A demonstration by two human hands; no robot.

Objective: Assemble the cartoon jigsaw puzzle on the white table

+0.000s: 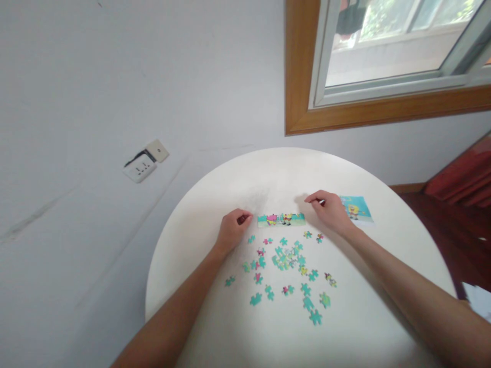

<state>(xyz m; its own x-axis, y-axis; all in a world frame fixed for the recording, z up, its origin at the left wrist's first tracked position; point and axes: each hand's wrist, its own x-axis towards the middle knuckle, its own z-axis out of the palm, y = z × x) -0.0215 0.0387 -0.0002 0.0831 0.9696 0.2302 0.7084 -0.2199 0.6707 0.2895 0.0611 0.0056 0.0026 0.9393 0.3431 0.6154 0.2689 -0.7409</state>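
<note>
- Strip [281,220] lies on the worktop [291,168], between left hand [235,227] and right hand [326,207].
- Both half-curled — can't tell if either holds anything.
- Steady the strip lightly; match loose pieces' [315,317] tabs before pressing.

place: likely a home | signs: wood-framed window [387,59], wall socket [140,167], round table [284,174], jigsaw pieces [284,259]

A scuffed pale wall [215,76] carries a socket [140,167] — left of a wood-framed window [387,59] bright with daylight — behind a round white table [287,171]; red fabric [466,176] borders the dark reddish floor [425,225].
</note>
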